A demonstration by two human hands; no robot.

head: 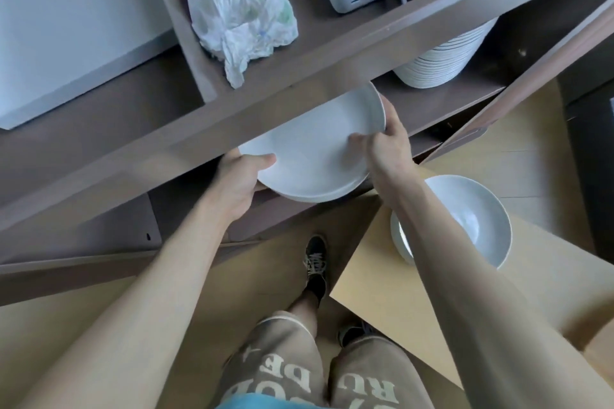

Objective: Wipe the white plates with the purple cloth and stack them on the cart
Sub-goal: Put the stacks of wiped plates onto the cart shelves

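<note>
Both hands, left (239,176) and right (387,143), pinch the plate's (319,156) rims; it looks smooth, slippery, breakable.

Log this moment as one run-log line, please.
left hand: grips white plate | right hand: grips plate | purple cloth: unseen | plate stack: on shelf

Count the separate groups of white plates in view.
3. The tall stack on the brown shelf, upper right; the held plates between left hand and right hand, under the upper rail; the low pile on the tan surface, lower right. Others may be hidden behind the rail.
</note>
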